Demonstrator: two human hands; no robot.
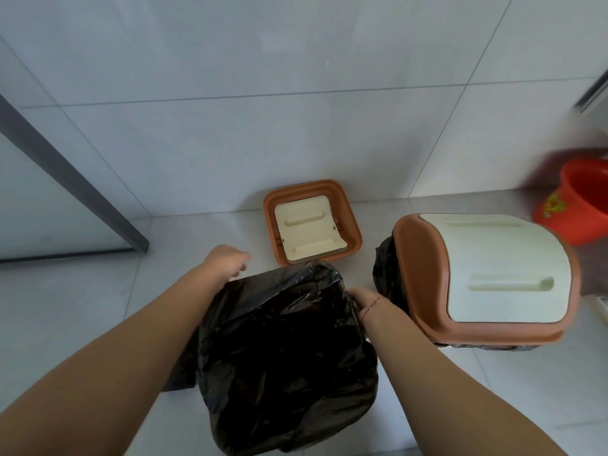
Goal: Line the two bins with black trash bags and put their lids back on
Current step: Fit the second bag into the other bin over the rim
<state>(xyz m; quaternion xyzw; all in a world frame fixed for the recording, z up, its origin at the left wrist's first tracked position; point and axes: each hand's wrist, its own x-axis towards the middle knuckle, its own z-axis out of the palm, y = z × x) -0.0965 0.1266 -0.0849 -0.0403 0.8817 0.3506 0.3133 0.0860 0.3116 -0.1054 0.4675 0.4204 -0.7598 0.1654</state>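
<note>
A black trash bag point(283, 353) covers the near bin in front of me and hides the bin itself. My left hand point(227, 261) grips the bag's edge at the far left corner. My right hand point(365, 299) pinches the bag's edge on the right side. An orange lid with a cream flap point(312, 222) lies upside down on the floor just behind the bag. To the right stands the second bin point(388, 274), with black bag showing under its orange and cream lid point(487, 274), which sits on top.
A red plastic bucket point(579, 202) stands at the far right by the tiled wall. A dark metal frame with a glass panel point(75, 189) runs along the left. Grey tiled floor point(65, 307) surrounds the bins.
</note>
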